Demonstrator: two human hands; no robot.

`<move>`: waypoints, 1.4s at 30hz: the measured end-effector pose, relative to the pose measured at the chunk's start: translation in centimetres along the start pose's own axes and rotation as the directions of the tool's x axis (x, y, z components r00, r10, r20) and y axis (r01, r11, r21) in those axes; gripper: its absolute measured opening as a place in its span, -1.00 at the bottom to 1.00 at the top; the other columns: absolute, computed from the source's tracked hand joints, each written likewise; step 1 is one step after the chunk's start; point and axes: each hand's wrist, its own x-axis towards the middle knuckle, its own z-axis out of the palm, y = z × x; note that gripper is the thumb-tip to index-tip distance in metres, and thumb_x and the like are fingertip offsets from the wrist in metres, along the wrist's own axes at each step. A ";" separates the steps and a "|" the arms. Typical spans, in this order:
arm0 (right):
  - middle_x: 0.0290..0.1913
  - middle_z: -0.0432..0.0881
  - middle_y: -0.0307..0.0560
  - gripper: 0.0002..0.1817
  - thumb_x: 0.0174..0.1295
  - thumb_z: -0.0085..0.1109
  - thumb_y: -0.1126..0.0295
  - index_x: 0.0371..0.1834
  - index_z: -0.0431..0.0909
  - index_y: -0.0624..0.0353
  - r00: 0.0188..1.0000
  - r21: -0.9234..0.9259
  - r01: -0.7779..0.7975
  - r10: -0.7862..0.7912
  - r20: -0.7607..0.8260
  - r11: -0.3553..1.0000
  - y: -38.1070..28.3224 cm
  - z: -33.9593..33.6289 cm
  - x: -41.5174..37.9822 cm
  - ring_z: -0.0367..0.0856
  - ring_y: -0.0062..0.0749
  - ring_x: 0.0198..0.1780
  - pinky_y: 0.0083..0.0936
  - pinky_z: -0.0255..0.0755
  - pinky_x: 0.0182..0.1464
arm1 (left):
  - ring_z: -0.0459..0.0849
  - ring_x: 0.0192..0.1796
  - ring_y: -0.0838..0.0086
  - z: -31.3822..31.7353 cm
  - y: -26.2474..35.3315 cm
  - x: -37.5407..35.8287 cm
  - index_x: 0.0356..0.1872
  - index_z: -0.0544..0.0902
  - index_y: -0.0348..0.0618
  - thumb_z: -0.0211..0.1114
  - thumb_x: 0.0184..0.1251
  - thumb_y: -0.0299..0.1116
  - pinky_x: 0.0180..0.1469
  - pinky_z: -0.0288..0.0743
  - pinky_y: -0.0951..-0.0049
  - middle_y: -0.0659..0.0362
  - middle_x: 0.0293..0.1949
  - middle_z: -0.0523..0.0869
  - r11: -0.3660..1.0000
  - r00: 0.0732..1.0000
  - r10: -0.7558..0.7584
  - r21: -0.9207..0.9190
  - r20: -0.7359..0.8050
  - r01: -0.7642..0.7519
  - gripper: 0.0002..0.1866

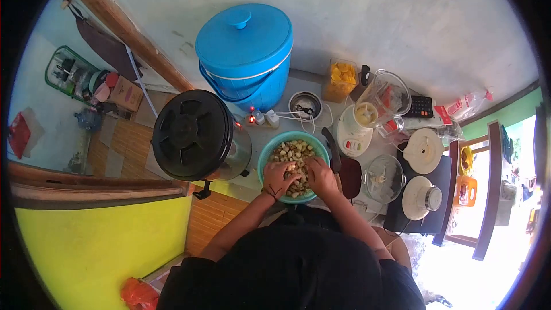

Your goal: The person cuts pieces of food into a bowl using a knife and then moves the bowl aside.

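A round turquoise bowl (267, 152) stands at the table's front edge, filled with small pale-brown pieces (291, 152) that look like unpeeled cloves or chunks. Both of my hands are inside its rim, over the near half of the heap. My left hand (278, 177), a dark cord round its wrist, curls its fingers inward among the pieces. Opposite it, my right hand (321, 175) bends its fingers down toward the left fingertips. What lies between the fingers is too small to make out.
A black-lidded steel container (192, 135) stands left of the bowl, a blue lidded bucket (244, 51) behind it. Beside the bowl's right rim lies a dark-handled knife (332, 146). Farther right are a blender (357, 129), a clear food-processor bowl (383, 179) and white machine parts (423, 150).
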 end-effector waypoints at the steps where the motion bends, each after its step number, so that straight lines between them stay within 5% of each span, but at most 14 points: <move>1: -0.19 0.60 0.11 -0.77 0.09 0.13 0.59 -0.15 0.59 0.24 0.999 -0.018 0.035 -0.035 -0.004 0.999 -1.6 -1.1 0.3 0.61 0.06 -0.17 -0.18 0.51 -0.12 | 0.59 -0.04 0.18 -0.6 0.5 0.2 0.04 0.63 -0.04 0.44 0.06 -0.03 0.05 0.45 0.17 0.12 -0.20 0.70 0.999 0.999 -0.030 -0.030 0.031 0.031 -0.48; 9: -0.15 0.59 0.10 -0.73 0.05 0.14 0.59 -0.13 0.58 0.21 0.974 0.051 -0.062 0.071 -0.213 0.997 0.2 -2.2 -0.8 0.58 0.05 -0.12 -0.21 0.47 -0.05 | 0.56 0.05 0.11 -0.2 -0.3 0.0 0.07 0.60 -0.02 0.41 0.11 -0.20 0.09 0.44 0.13 0.06 0.01 0.61 0.925 0.982 -0.018 -0.370 0.190 0.088 -0.54; 12: -0.02 0.50 0.14 -0.61 0.04 0.18 0.54 0.02 0.51 0.18 0.952 -0.137 -0.188 0.146 -0.270 0.973 2.6 -2.5 -2.1 0.51 0.08 -0.03 -0.18 0.41 0.03 | 0.56 0.07 0.10 -0.4 -0.6 0.0 0.06 0.60 -0.04 0.39 0.11 -0.30 0.09 0.46 0.12 0.06 0.03 0.59 0.965 0.999 0.026 -0.263 0.041 -0.015 -0.56; 14: 0.07 0.42 0.20 -0.50 0.03 0.20 0.53 0.13 0.44 0.16 0.919 -0.296 -0.342 0.252 -0.305 0.892 2.2 -3.3 -2.9 0.46 0.10 0.03 -0.17 0.39 0.07 | 0.56 0.08 0.09 -1.3 -0.1 -0.1 0.06 0.60 -0.05 0.36 0.12 -0.32 0.07 0.48 0.14 0.02 0.02 0.59 0.999 0.994 -0.010 -0.052 0.107 0.016 -0.58; 15: 0.11 0.37 0.21 -0.29 -0.03 0.23 0.51 0.29 0.27 0.09 0.882 -0.304 -0.462 0.399 -0.249 0.833 2.9 -3.0 -3.3 0.38 0.20 0.15 -0.10 0.33 0.17 | 0.56 0.08 0.08 -2.1 0.5 -0.1 0.06 0.60 -0.06 0.35 0.13 -0.33 0.06 0.49 0.15 0.01 0.01 0.59 0.998 0.990 -0.034 0.057 0.138 0.026 -0.59; 18: 0.09 0.41 0.24 -0.22 -0.04 0.20 0.53 0.35 0.16 0.16 0.871 0.001 -0.464 0.457 -0.182 0.886 6.0 -1.6 -4.5 0.40 0.26 0.14 -0.06 0.33 0.18 | 0.60 0.03 0.05 -3.7 2.1 0.5 0.04 0.60 -0.08 0.31 0.15 -0.38 0.01 0.52 0.15 -0.02 0.01 0.59 0.965 0.900 -0.196 -0.085 0.389 0.247 -0.63; 24: 0.19 0.42 0.36 -0.22 -0.02 0.11 0.56 0.37 0.08 0.26 0.901 0.011 -0.409 0.406 -0.151 0.912 7.7 -0.5 -4.9 0.43 0.23 0.18 -0.12 0.36 0.18 | 0.62 -0.07 0.01 -1.2 0.3 -0.7 -0.07 0.62 -0.17 0.23 0.13 -0.48 -0.05 0.54 0.13 -0.02 -0.15 0.64 0.984 0.955 -0.122 -0.096 0.271 0.153 -0.70; 27: 0.16 0.45 0.36 -0.28 0.03 0.14 0.53 0.34 0.14 0.26 0.863 0.041 -0.456 0.453 -0.223 0.889 7.1 -1.1 -4.7 0.44 0.23 0.19 -0.15 0.36 0.17 | 0.63 -0.10 -0.03 -0.3 -1.0 -1.0 0.02 0.62 -0.10 0.28 0.14 -0.45 -0.01 0.54 0.11 -0.09 -0.16 0.66 0.980 0.919 -0.179 -0.023 0.350 0.200 -0.64; 30: 0.01 0.58 0.22 -0.38 0.11 0.17 0.48 0.28 0.23 0.27 0.866 0.052 -0.434 0.432 -0.251 0.900 5.2 -2.3 -4.3 0.64 -0.03 -0.09 -0.30 0.50 -0.07 | 0.68 -0.11 0.13 -0.5 -0.6 -0.8 -0.01 0.61 -0.21 0.32 0.17 -0.45 -0.05 0.59 0.23 -0.06 -0.20 0.69 0.976 0.959 -0.147 -0.123 0.243 0.181 -0.67; 33: -0.10 0.60 0.30 -0.53 0.18 0.14 0.41 0.17 0.33 0.25 0.860 0.373 -0.421 0.495 -0.126 0.827 3.5 -3.0 -3.8 0.66 0.03 -0.14 -0.28 0.51 -0.10 | 0.70 -0.11 0.34 -0.8 0.9 -0.5 -0.06 0.61 -0.29 0.35 0.22 -0.47 -0.11 0.61 0.38 0.02 -0.20 0.71 0.617 0.916 -0.301 -0.678 0.265 0.399 -0.73; 36: -0.19 0.63 0.12 -0.57 0.20 0.13 0.41 0.15 0.36 0.21 0.872 0.532 -0.473 0.458 0.171 0.702 0.3 -4.5 -2.7 0.67 -0.23 -0.30 -0.42 0.50 -0.23 | 0.71 -0.13 0.47 -0.5 0.4 -0.2 -0.03 0.57 -0.28 0.39 0.19 -0.52 -0.09 0.64 0.49 0.13 -0.19 0.71 0.066 0.850 -0.257 -0.869 0.461 0.491 -0.68; 37: -0.36 0.62 0.00 -0.60 0.29 0.08 0.34 0.18 0.37 0.16 0.900 0.508 -0.426 0.408 0.154 0.748 0.4 -3.8 -2.6 0.61 -0.36 -0.46 -0.44 0.48 -0.30 | 0.71 -0.13 0.47 -0.8 0.7 -0.1 -0.02 0.57 -0.27 0.38 0.20 -0.52 -0.09 0.64 0.49 0.14 -0.19 0.71 0.039 0.843 -0.270 -0.870 0.465 0.492 -0.68; 40: -0.48 0.59 -0.05 -0.62 0.40 -0.04 0.26 0.23 0.36 0.11 0.853 0.487 -0.523 0.432 0.295 0.700 -1.5 -4.1 -2.0 0.59 -0.35 -0.53 -0.42 0.47 -0.32 | 0.71 -0.13 0.47 -1.9 2.3 0.3 0.01 0.59 -0.25 0.35 0.24 -0.51 -0.08 0.64 0.48 0.16 -0.18 0.71 -0.063 0.815 -0.311 -0.866 0.489 0.496 -0.69; 42: -0.53 0.59 -0.05 -0.59 0.45 -0.13 0.17 0.26 0.34 0.12 0.891 0.374 -0.449 0.376 0.254 0.811 -2.1 -3.4 -2.2 0.64 -0.30 -0.51 -0.39 0.49 -0.31 | 0.71 -0.13 0.47 -2.2 2.8 0.4 0.02 0.59 -0.25 0.34 0.27 -0.47 -0.07 0.64 0.47 0.16 -0.18 0.71 -0.162 0.785 -0.339 -0.854 0.519 0.494 -0.70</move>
